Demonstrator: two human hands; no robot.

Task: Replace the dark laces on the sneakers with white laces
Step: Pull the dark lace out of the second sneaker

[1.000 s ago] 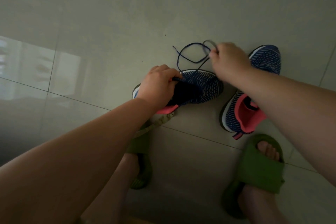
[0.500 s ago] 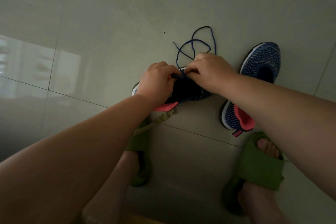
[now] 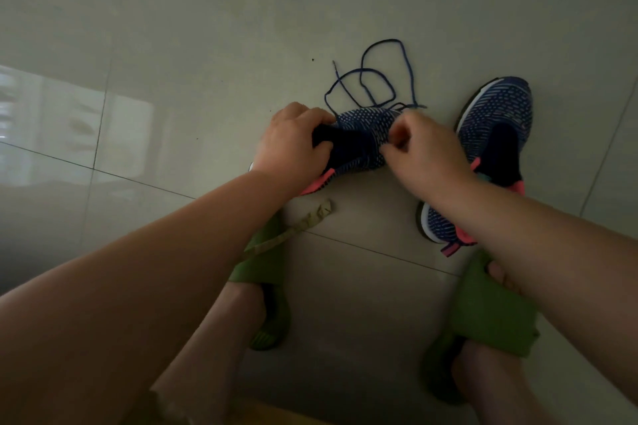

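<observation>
- Across the whole scene a pale tiled floor [image 3: 172, 28] is spread, crossed by thin grout lines, with a bright window reflection at the left.
- Two bare forearms are seen reaching from the near edge toward the middle of the floor.
- Near the bottom, two feet are seen in green slippers: the left slipper [image 3: 266, 286] lies partly under the left forearm, the right slipper [image 3: 490, 314] at near right.
- A second sneaker [image 3: 493, 134], blue knit with a pink heel lining and no lace visible in it, is set on the floor at right, its toe pointing far; its near half is partly covered by the right forearm.
- The worked sneaker [image 3: 362, 134], blue knit with a dark tongue, is held between the two hands at centre, just left of the second sneaker.
- The left hand [image 3: 293, 145] is curled around the collar and tongue of the worked sneaker, gripping it.
- The right hand [image 3: 428, 152] is closed at the sneaker's right edge, its fingertips pinched together; whether the lace itself is pinched cannot be told.
- The dark lace [image 3: 376, 86] is looped loosely on the floor just beyond the worked sneaker's toe, one part running back to the shoe.
- A crumpled tan strip [image 3: 310, 221] lies on the floor near the left slipper.
</observation>
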